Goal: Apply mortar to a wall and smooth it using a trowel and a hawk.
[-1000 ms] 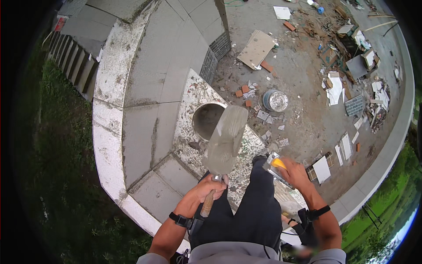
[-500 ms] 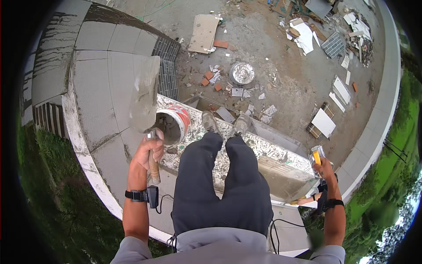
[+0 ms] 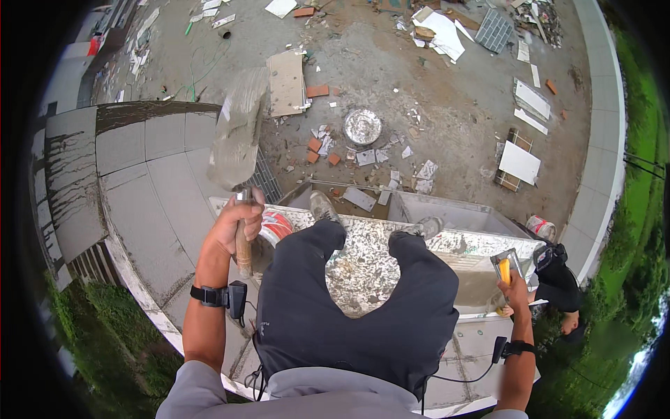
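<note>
My left hand (image 3: 236, 220) is closed around the wooden handle of a broad trowel (image 3: 237, 150), its wide blade pointing away from me and coated with grey mortar. Just right of that hand is a red and white bucket (image 3: 277, 225), mostly hidden by my leg. On the other side, my right hand (image 3: 515, 290) grips a finishing trowel by its yellow handle (image 3: 504, 271), with a metal plate showing around it. Both tools are held in the air, apart from any surface. Dark bands with small devices are strapped on both forearms.
I stand on a mortar-splattered white ledge (image 3: 363, 262). A co-worker in black (image 3: 557, 286) is close at the right, below my arm. On the ground below lie a round tub (image 3: 363, 127), red bricks (image 3: 314, 144) and scattered boards (image 3: 286, 84). A panelled grey wall top (image 3: 150, 195) runs along the left.
My feet have moved apart and my knees have spread. The view has shifted, showing more ground beyond and more of the co-worker. Both hands still hold their trowels.
</note>
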A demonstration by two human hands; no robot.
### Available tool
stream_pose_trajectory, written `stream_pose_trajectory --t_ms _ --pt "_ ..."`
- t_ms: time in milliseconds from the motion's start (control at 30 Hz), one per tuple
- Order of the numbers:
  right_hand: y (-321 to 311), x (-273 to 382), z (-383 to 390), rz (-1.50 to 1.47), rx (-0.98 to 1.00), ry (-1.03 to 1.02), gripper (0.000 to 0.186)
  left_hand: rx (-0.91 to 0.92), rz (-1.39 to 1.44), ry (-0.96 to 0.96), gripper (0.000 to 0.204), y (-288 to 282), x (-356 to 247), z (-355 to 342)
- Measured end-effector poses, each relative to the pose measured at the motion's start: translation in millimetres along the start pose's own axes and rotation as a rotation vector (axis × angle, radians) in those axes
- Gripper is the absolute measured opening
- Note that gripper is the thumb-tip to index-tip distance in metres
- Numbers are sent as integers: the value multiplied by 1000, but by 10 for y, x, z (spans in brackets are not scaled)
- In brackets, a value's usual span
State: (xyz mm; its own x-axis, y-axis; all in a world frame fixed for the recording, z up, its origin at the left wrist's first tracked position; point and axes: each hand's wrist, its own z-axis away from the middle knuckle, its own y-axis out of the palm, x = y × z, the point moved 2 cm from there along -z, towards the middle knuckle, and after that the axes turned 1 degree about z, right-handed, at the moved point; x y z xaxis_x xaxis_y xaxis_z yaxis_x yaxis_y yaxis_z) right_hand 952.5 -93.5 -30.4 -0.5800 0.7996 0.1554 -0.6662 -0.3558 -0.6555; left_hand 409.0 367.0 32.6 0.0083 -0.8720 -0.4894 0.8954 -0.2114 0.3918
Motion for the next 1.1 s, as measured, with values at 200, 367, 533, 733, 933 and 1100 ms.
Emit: stream_pose_trajectory --t_ms 200,367,533,733,933,1100 --pt "-381 -760 -816 -23 -270 -55 35 32 -209 86 19 765 -86 -729" --pt "-834 -1803 -1299 -306 -512 -117 28 -48 -429 100 18 1290 -173 -1488" --pt "-746 -2715 -1076 -599 -633 78 36 -4 -548 59 16 1439 293 -2869" --pt "114 -2269 -1446 -532 -730 485 43 314 -278 -57 12 943 695 -5525" --pt "-896 -7 -3646 -291 -441 146 34 290 -77 -181 17 413 -14 -5591" --pt "-1359 2122 -5765 -100 -216 -390 35 -52 -11 118 15 -559 -791 -5036"
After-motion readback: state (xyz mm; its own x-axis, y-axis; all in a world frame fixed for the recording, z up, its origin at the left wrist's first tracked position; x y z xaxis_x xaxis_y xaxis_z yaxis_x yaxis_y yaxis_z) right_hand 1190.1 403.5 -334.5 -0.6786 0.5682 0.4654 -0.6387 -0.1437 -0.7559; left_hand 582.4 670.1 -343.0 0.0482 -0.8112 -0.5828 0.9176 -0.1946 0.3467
